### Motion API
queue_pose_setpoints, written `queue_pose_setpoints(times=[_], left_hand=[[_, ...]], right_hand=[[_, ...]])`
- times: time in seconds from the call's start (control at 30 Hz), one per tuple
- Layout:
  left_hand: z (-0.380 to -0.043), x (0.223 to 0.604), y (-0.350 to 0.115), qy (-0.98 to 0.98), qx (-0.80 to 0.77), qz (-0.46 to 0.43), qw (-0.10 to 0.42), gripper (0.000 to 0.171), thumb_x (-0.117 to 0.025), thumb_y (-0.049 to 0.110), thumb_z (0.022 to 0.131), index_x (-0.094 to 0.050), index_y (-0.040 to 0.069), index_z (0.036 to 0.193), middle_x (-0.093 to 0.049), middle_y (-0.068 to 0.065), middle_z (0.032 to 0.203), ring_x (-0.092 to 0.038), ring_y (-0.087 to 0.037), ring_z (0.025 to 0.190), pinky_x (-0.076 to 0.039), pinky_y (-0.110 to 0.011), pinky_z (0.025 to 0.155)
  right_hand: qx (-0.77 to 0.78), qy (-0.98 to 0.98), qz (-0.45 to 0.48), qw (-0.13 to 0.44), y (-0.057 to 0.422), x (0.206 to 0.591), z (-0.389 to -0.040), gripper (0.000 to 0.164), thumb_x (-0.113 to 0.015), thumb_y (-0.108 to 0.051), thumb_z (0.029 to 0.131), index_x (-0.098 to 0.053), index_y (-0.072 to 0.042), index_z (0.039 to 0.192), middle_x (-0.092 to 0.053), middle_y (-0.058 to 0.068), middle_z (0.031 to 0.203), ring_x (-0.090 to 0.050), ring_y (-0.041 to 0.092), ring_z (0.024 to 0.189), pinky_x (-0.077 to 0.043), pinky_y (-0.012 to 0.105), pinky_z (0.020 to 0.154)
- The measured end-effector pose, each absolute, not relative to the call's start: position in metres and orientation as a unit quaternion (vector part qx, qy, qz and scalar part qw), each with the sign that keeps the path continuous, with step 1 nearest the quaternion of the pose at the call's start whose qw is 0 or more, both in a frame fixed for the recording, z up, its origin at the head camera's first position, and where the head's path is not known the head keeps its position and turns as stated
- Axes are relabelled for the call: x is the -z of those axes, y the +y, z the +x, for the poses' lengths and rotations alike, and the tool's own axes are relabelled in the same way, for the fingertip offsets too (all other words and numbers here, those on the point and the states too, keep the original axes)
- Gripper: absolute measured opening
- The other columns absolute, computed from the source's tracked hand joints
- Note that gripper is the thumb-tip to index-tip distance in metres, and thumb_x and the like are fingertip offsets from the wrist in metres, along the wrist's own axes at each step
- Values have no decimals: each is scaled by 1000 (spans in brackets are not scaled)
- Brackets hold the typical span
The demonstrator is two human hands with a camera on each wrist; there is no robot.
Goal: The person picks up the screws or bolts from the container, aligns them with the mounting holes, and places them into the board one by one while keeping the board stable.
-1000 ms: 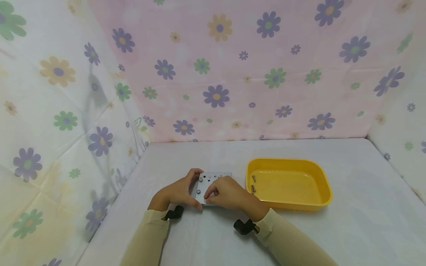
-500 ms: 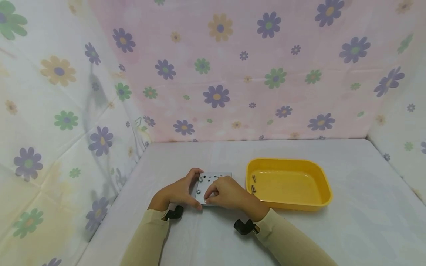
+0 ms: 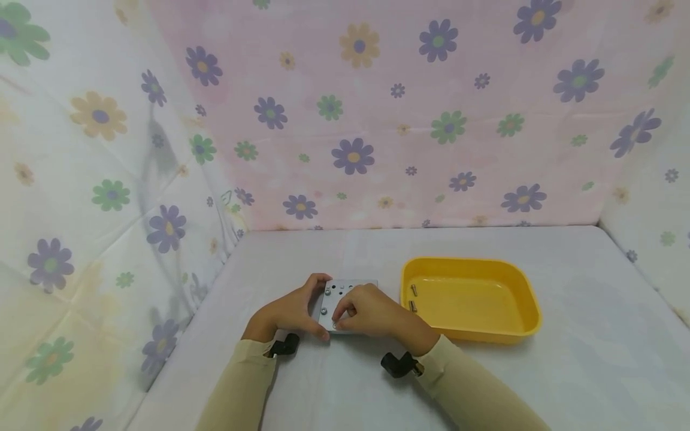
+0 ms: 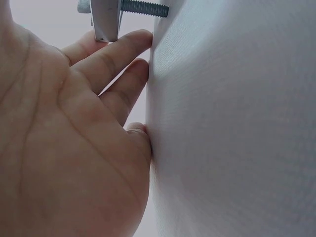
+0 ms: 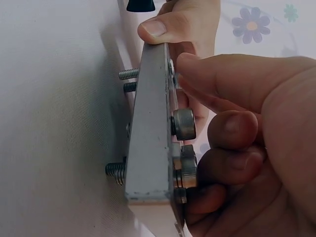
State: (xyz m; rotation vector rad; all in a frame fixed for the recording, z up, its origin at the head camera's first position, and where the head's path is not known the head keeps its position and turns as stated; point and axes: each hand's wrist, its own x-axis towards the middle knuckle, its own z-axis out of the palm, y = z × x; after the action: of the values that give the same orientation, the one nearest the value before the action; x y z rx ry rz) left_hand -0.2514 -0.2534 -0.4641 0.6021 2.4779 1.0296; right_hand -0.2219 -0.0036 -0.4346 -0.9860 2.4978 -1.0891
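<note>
A grey metal plate (image 3: 330, 301) with holes lies left of centre in the head view. My left hand (image 3: 290, 310) holds its left end between the thumb at the near corner and fingers at the far one. Bolts with round heads (image 5: 184, 124) stand on the plate's upper face, and threaded shanks (image 5: 129, 74) stick out below it. My right hand (image 3: 369, 311) reaches over the plate, thumb and index finger pinching a bolt (image 5: 172, 70) close to the left hand's thumb; the fingertips partly hide it. Its other fingers are curled. In the left wrist view, a threaded shank (image 4: 144, 7) points at the cloth.
A yellow tray (image 3: 458, 260) stands right of the plate, near the right forearm. Inside it, at the left, lie loose bolts (image 3: 414, 290). White cloth (image 3: 587, 359) covers the table, with flowered cloth walls (image 3: 377, 120) behind and at both sides.
The head view has shifted very slightly. Both hands stay in place on the plate, with the right fingertips at the same bolt.
</note>
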Motion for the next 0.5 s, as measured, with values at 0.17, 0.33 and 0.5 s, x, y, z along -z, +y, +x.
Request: queue_pose_setpoints(times=[0.17, 0.33, 0.5], left_hand=[[-252, 465, -253, 885, -364, 217, 194, 122, -100, 41, 57, -24, 29, 152, -42, 5, 157, -39, -16, 145, -25, -52, 124], [-254, 466, -254, 886, -362, 219, 189, 122, -101, 41, 56, -24, 30, 151, -42, 7, 156, -39, -14, 143, -26, -49, 123], [-254, 466, -254, 888, -358, 216, 193, 123, -100, 41, 57, -24, 29, 153, -41, 5, 158, -38, -15, 144, -27, -50, 123]], right_hand=[[358, 862, -338, 123, -3, 432, -223, 7, -80, -21, 89, -83, -22, 96, -54, -9, 56, -46, 5, 52, -33, 20, 52], [347, 869, -332, 118, -1, 427, -224, 7, -79, -23, 90, -83, -23, 96, -56, -8, 59, -49, 7, 56, -34, 22, 54], [343, 872, -328, 117, 5, 422, -225, 6, -78, -22, 91, -82, -22, 96, -58, -8, 60, -50, 7, 57, -36, 21, 53]])
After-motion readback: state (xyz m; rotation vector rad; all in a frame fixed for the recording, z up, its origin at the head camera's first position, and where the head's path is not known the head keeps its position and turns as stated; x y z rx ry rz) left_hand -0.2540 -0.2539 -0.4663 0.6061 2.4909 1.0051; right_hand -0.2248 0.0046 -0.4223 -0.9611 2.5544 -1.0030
